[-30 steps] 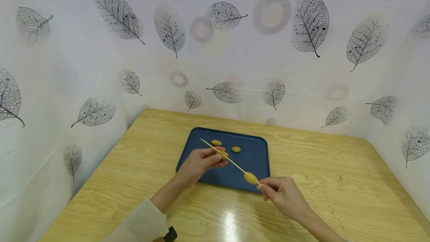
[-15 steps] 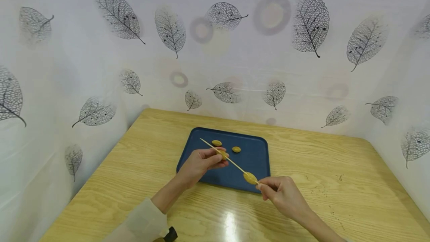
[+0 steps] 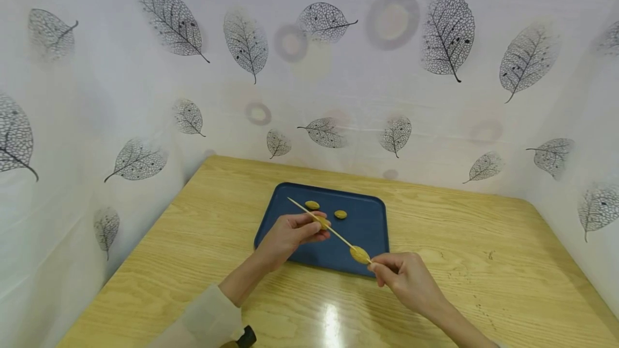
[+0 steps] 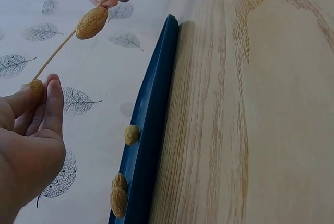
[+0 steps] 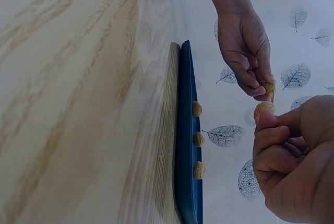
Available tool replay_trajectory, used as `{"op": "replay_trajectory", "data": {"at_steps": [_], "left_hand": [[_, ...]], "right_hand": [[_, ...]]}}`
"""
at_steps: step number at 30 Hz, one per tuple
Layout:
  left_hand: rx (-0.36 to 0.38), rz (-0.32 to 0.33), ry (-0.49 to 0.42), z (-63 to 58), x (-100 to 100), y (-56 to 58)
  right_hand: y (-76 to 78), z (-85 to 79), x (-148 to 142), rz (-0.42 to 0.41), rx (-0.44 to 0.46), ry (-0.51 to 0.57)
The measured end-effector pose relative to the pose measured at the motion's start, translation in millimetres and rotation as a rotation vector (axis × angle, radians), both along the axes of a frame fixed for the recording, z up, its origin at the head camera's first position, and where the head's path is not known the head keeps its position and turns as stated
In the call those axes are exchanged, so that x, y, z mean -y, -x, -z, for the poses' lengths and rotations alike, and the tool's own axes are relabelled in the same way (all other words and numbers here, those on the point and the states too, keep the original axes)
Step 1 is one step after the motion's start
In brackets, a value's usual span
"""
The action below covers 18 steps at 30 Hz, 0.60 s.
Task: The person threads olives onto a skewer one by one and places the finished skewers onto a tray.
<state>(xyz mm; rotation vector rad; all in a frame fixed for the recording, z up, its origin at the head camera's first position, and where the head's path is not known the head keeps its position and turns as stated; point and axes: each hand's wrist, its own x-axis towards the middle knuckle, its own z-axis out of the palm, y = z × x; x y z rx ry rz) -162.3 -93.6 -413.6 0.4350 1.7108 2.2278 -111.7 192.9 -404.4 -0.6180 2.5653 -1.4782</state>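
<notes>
A thin wooden skewer (image 3: 341,237) slants over the blue tray (image 3: 333,255), its pointed tip toward the far left. One wrinkled, yellow-brown oval fruit (image 3: 359,255) is threaded near its lower end. My right hand (image 3: 408,279) pinches the skewer just behind that fruit, between thumb and fingers. A second wrinkled fruit (image 4: 36,92) is pinched by my left hand (image 3: 290,236), partly hidden by the thumb. The skewer meets this fruit and its tip sticks out beyond it in the head view.
Three similar fruits lie on the tray; two show in the head view, a far-left fruit (image 3: 312,205) and another fruit (image 3: 340,214) beside it. The wooden table (image 3: 445,230) is backed by a leaf-print curtain (image 3: 358,90). A dark object (image 3: 246,336) sits near the left sleeve.
Almost nothing differs. Both hands, the skewer and the fruits keep nearly the same places, apart from a very slight shift.
</notes>
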Motion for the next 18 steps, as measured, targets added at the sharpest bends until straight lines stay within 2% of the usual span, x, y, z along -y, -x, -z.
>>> {"op": "replay_trajectory", "data": {"at_steps": [18], "left_hand": [[-0.007,0.006,0.001,-0.3,-1.1,-1.8]], "right_hand": [[1.3,-0.6,2.6,0.001,-0.016,0.001]]}}
